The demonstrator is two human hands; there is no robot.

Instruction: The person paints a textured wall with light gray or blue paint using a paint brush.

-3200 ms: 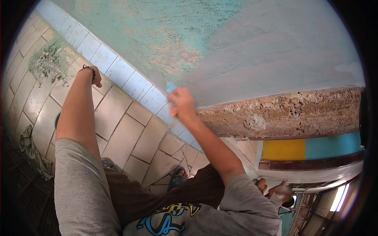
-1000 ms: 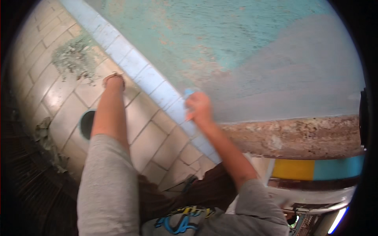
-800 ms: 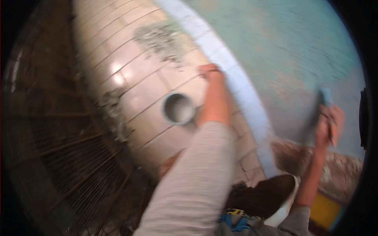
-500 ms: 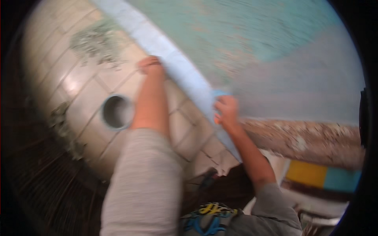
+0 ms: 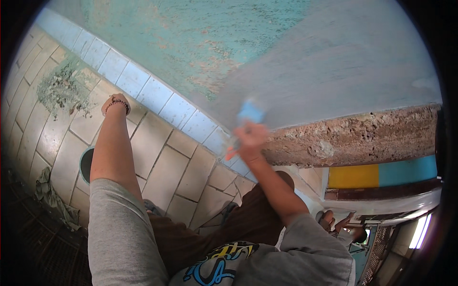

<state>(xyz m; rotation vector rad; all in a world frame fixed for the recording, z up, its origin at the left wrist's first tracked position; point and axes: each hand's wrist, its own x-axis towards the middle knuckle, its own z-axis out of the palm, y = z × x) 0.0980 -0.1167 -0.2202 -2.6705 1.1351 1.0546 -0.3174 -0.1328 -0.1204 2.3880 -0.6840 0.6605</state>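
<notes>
Our right hand (image 5: 251,137) is gripping the blue-headed tool (image 5: 251,113) at one o'clock; by stroking too low, we could be snagging it on the rough edge (image 5: 353,137) at three. Our left hand's (image 5: 114,103) grip, at ten, we are failing to make out.

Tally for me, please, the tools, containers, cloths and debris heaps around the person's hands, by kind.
Blue-ended hand tool, in the right hand: 1
Round container: 1
Crumpled cloth: 1
Debris heap: 1
Total: 4
</notes>
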